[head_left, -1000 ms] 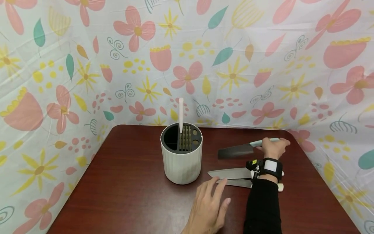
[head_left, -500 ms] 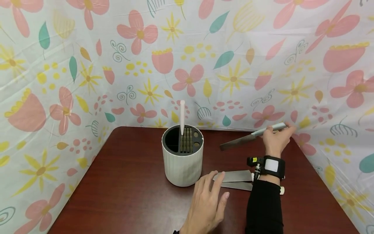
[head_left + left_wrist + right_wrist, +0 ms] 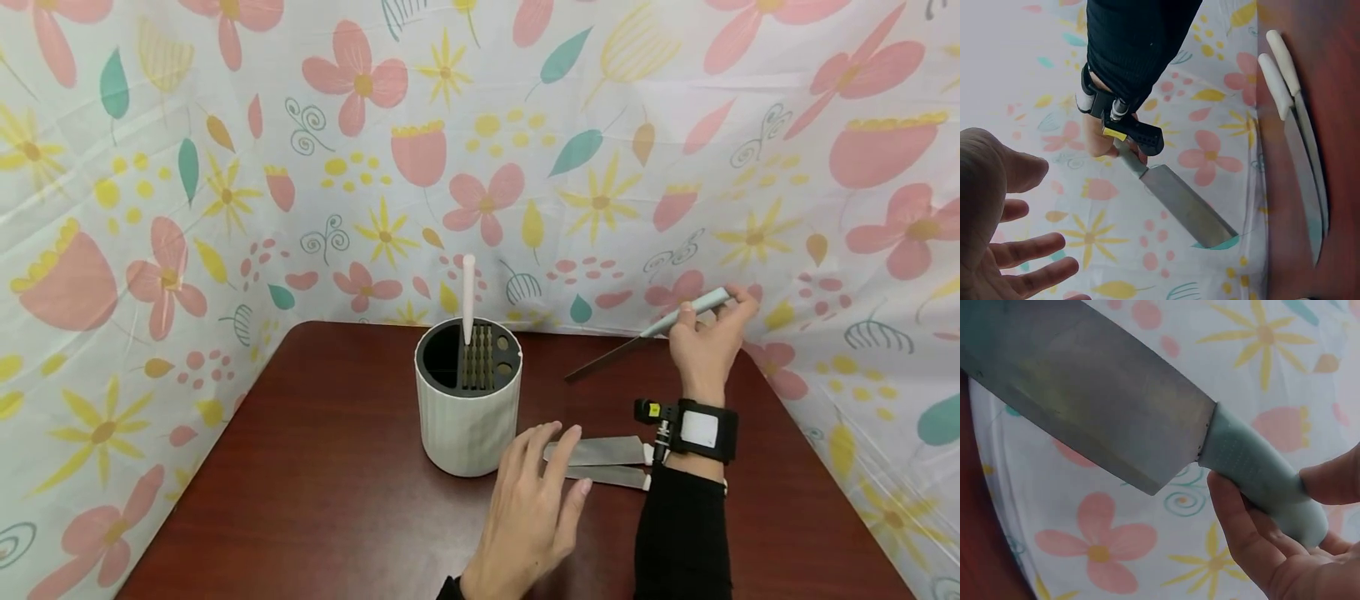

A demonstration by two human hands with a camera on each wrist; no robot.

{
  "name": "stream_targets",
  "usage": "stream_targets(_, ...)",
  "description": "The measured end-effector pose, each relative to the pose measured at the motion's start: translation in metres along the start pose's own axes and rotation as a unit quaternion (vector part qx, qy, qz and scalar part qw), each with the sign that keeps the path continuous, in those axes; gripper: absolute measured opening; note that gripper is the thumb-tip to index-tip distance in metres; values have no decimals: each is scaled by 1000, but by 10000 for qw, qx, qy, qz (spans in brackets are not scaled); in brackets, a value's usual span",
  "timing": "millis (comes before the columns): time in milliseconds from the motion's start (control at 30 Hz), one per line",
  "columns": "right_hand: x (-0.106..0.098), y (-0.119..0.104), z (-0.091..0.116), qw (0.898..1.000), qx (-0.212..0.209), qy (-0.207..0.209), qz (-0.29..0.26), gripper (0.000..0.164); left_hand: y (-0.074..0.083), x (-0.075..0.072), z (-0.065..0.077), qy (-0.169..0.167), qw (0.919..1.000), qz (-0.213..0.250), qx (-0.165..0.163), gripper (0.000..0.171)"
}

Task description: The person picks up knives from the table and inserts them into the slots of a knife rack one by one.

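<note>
My right hand pinches the pale green handle of a broad-bladed kitchen knife between thumb and fingers. The knife is raised at the table's back right, tilted, its blade pointing down to the left and seen nearly edge-on in the head view. My left hand has its fingers spread and holds nothing. In the head view its fingertips cover the tips of two white-handled knives, which lie side by side on the table. A ribbed white knife holder stands upright left of them.
A pale handle sticks up from the holder's slotted black top, which also has an open compartment on the left and round holes on the right. A flower-printed cloth hangs behind and beside the brown table.
My right hand has lifted the knife by its handle and turned it from flat on the table to a steep slant. My left hand has shifted slightly left.
</note>
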State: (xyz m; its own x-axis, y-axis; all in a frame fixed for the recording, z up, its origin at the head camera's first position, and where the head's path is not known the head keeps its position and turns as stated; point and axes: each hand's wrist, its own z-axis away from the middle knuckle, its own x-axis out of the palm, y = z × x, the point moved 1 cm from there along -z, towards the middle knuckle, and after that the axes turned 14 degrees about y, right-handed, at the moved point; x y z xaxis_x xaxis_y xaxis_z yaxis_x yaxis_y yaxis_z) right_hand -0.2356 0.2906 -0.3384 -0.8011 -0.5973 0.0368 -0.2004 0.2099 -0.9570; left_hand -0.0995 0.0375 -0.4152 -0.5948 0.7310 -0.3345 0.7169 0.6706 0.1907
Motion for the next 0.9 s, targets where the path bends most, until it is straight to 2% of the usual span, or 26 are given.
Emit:
stream_targets(233, -3, -19, 8, 9979, -453, -338, -305, 55, 2, 0, -11, 24, 10000, 22, 11, 48)
stream_targets(367, -1, -22, 9, 9939, -776, -552, -557, 55, 3, 0, -15, 62, 10000, 53, 48, 49)
stream_targets(633, 2, -35, 23, 9810, -1643, -811, -637, 56, 4, 0, -22, 20, 9998, 186, -23, 60)
stream_targets(900, 2, -48, 38, 9630, -2272, -1245, -737, 58, 4, 0, -28, -60, 9997, 216, -57, 58)
